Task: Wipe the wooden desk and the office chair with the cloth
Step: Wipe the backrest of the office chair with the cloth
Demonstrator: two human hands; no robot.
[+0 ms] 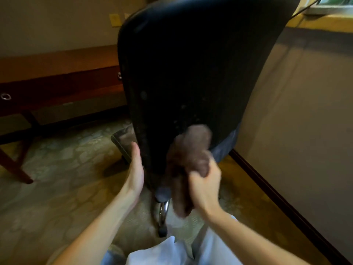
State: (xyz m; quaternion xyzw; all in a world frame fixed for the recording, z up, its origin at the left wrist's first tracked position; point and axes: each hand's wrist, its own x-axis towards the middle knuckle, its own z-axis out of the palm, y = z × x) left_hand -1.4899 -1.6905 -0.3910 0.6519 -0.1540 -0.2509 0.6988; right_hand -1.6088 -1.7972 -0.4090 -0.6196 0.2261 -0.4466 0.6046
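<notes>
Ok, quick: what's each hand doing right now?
Left hand: open, flat against the edge of the chair back.
Right hand: closed on the brown cloth, pressed to the chair back.

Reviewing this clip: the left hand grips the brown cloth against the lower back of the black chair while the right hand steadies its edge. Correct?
Not quite; the hands are swapped. In the head view the right hand grips the brown cloth against the lower back of the black chair, and the open left hand steadies its edge.
</notes>
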